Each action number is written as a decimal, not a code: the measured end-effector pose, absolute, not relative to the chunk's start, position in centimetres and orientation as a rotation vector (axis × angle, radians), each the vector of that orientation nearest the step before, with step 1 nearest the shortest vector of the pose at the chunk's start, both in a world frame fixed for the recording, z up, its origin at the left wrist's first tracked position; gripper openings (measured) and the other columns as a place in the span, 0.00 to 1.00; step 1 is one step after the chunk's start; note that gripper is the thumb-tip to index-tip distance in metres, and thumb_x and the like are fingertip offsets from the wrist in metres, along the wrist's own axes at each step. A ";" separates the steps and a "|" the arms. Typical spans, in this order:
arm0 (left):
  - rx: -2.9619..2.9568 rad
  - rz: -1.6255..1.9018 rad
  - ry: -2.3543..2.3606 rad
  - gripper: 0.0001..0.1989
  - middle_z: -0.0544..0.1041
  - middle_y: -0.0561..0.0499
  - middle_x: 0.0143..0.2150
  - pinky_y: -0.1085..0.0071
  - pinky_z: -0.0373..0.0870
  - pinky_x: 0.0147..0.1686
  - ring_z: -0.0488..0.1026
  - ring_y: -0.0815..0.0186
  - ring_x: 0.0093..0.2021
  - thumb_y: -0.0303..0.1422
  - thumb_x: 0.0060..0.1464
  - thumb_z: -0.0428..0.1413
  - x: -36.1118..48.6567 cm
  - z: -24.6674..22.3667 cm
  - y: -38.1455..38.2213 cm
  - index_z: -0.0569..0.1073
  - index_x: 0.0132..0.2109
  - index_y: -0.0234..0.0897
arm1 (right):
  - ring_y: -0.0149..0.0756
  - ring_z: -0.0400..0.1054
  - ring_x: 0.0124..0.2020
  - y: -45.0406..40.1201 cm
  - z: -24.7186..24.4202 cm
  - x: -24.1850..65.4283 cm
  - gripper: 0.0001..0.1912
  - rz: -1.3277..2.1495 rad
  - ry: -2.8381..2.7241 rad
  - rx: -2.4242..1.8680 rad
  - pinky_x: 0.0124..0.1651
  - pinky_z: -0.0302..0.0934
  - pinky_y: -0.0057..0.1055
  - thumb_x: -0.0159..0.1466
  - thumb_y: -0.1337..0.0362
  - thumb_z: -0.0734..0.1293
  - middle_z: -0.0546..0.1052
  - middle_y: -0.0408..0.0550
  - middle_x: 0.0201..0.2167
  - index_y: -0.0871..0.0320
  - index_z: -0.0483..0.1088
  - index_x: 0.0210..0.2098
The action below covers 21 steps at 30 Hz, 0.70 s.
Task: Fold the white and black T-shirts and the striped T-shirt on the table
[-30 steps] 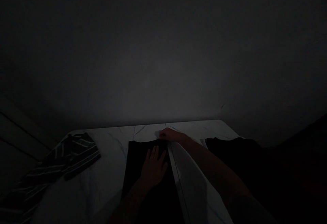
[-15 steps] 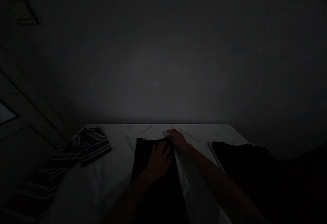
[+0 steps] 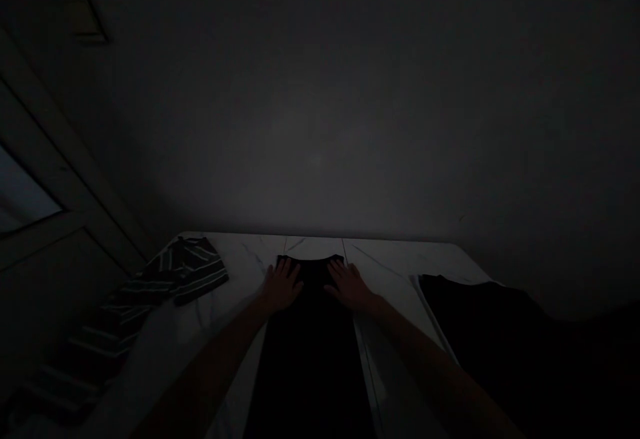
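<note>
A black garment (image 3: pixel 313 359) lies flat in a long narrow shape down the middle of the table, its curved far edge toward the wall. My left hand (image 3: pixel 281 287) rests on its upper left corner, fingers spread. On the upper right corner lies my right hand (image 3: pixel 350 285), palm down with fingers apart. Neither hand grips the cloth. The dim light hides the garment's details and exact kind.
The table (image 3: pixel 235 332) has a white marble-patterned top and stands against a grey wall (image 3: pixel 320 125). A striped garment (image 3: pixel 200 272) hangs over its left side. Another dark cloth (image 3: pixel 490 339) lies at the right. A door (image 3: pixel 55 225) is at far left.
My left hand has moved left and forward to the garment's far left corner. My right hand has come down onto the right corner. The view has shifted slightly.
</note>
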<state>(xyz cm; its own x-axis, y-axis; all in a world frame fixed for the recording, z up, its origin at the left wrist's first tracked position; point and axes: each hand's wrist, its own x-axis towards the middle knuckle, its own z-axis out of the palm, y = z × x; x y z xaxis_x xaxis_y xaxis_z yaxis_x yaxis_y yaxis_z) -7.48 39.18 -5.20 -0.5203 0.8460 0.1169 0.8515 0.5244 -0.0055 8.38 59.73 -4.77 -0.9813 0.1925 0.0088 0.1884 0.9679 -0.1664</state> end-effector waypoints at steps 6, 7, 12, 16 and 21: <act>-1.479 -0.066 -2.739 0.31 0.52 0.35 0.75 0.35 0.50 0.65 0.49 0.44 0.74 0.48 0.69 0.41 -10.6 -3.9 42.9 0.57 0.72 0.42 | 0.52 0.38 0.75 62.5 -3.8 5.1 0.39 0.263 -3.119 -0.438 0.71 0.35 0.62 0.73 0.42 0.49 0.47 0.61 0.74 0.62 0.49 0.73; -1.480 -0.066 -2.741 0.30 0.52 0.35 0.75 0.35 0.50 0.65 0.50 0.44 0.74 0.48 0.69 0.41 -10.9 -3.7 43.2 0.57 0.72 0.41 | 0.51 0.38 0.75 62.7 -3.7 4.7 0.38 0.265 -3.120 -0.452 0.71 0.35 0.61 0.73 0.43 0.49 0.47 0.60 0.74 0.61 0.49 0.73; -1.513 -0.084 -2.675 0.29 0.50 0.39 0.76 0.41 0.47 0.68 0.47 0.50 0.75 0.41 0.71 0.37 -10.5 -2.8 41.9 0.55 0.73 0.37 | 0.52 0.39 0.75 62.2 -3.0 5.0 0.37 0.290 -3.042 -0.475 0.71 0.37 0.59 0.74 0.46 0.50 0.47 0.61 0.74 0.61 0.47 0.74; -1.578 -0.078 -2.562 0.28 0.51 0.39 0.76 0.42 0.49 0.69 0.48 0.50 0.75 0.39 0.70 0.39 -7.4 -3.3 36.1 0.57 0.72 0.34 | 0.50 0.39 0.75 58.5 -3.0 7.5 0.34 0.342 -2.942 -0.410 0.72 0.41 0.56 0.75 0.51 0.50 0.47 0.60 0.74 0.62 0.46 0.74; -1.725 -0.072 -2.441 0.28 0.56 0.43 0.74 0.40 0.46 0.69 0.51 0.50 0.74 0.39 0.68 0.44 -1.3 -4.9 27.3 0.58 0.72 0.43 | 0.49 0.42 0.74 50.2 -4.0 12.6 0.31 0.373 -2.961 -0.015 0.72 0.41 0.55 0.74 0.54 0.55 0.55 0.58 0.72 0.58 0.50 0.73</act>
<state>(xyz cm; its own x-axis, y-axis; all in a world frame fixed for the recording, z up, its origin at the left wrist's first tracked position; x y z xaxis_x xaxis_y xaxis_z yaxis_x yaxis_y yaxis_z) -1.31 27.33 -4.91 -0.3267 0.9330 0.1510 0.9403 0.3370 -0.0478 12.60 50.17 -4.00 -0.9876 0.0292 0.1540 -0.0099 0.9689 -0.2474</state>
